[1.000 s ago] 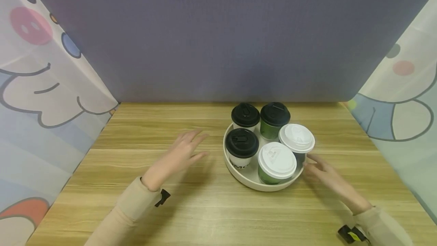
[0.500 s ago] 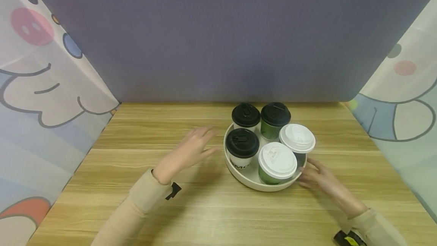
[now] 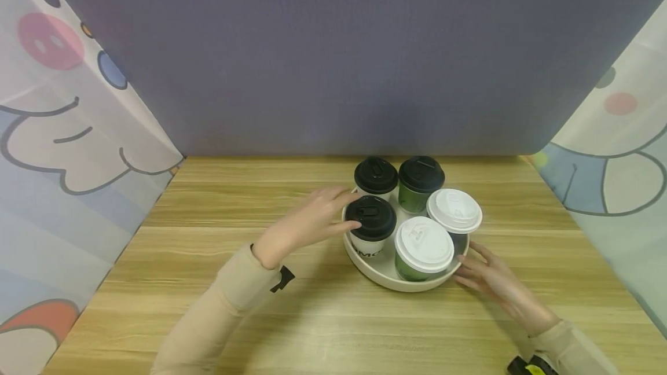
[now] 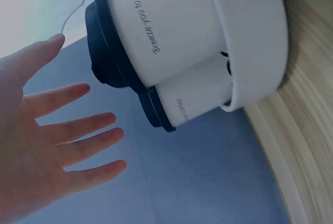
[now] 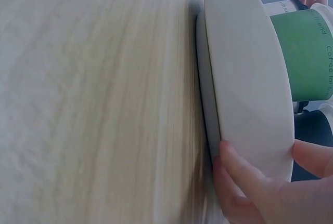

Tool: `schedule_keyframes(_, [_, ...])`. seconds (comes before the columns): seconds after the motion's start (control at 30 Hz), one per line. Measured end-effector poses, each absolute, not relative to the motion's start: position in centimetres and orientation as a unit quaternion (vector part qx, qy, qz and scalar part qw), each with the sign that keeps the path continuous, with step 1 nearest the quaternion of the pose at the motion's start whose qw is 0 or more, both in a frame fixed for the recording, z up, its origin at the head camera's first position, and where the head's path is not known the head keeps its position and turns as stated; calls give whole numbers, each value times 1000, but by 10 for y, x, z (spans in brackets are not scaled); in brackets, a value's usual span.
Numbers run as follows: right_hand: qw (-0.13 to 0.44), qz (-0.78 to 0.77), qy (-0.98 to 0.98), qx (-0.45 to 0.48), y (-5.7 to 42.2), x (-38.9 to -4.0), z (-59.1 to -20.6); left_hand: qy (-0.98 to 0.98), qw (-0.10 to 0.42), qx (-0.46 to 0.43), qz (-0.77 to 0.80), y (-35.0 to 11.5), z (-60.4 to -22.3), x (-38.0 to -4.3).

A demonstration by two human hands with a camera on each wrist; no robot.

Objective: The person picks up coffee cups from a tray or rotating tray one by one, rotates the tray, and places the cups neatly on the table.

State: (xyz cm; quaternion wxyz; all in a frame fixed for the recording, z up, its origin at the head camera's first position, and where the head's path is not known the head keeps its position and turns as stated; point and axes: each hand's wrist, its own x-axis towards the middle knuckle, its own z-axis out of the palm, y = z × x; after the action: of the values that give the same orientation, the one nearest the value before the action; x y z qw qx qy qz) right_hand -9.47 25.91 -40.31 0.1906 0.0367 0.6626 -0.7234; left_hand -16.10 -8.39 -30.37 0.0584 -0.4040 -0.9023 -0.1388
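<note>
A cream round tray [image 3: 385, 281] stands on the wooden table and holds several lidded paper coffee cups. My left hand [image 3: 312, 219] is over the tray's left side, beside the front white cup with a black lid [image 3: 370, 219]. In the left wrist view that hand's fingers [image 4: 78, 130] are spread and apart from the white cup [image 4: 166, 31]. At the tray's right edge, my right hand [image 3: 492, 282] grips the wall: the thumb [image 5: 309, 156] is at the rim, the fingers [image 5: 239, 169] lie against the outer side near a seam at the base.
Two black-lidded cups, one white [image 3: 375, 175] and one green [image 3: 420, 181], stand at the back of the tray. White-lidded cups [image 3: 423, 245] fill its right front. A grey panel [image 3: 333, 62] rises behind the table [image 3: 234, 328]; printed curtains [image 3: 94, 149] hang at the sides.
My left hand has moved right, from above the table to the tray's left cups. The right hand has shifted slightly down along the tray's right edge. The cups hold their places.
</note>
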Motion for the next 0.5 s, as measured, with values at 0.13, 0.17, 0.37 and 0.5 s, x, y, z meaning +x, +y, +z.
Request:
schedule_keyframes(0.13, [193,-726,658,42,260,-95,-405,-903,38,-411,-119,-74,-298,-162])
schedule_keyframes(0.17, [194,-728,657,45,260,-95,-406,-903,33,-413,-117,-72,-297,-162])
schedule_keyframes(0.37, [194,-731,652,49,260,-95,-407,-905,-2,-414,-95,-56,-291,-162])
schedule_keyframes(0.5, [194,-732,651,51,260,-95,-408,-909,-24,-410,-72,-47,-291,-161])
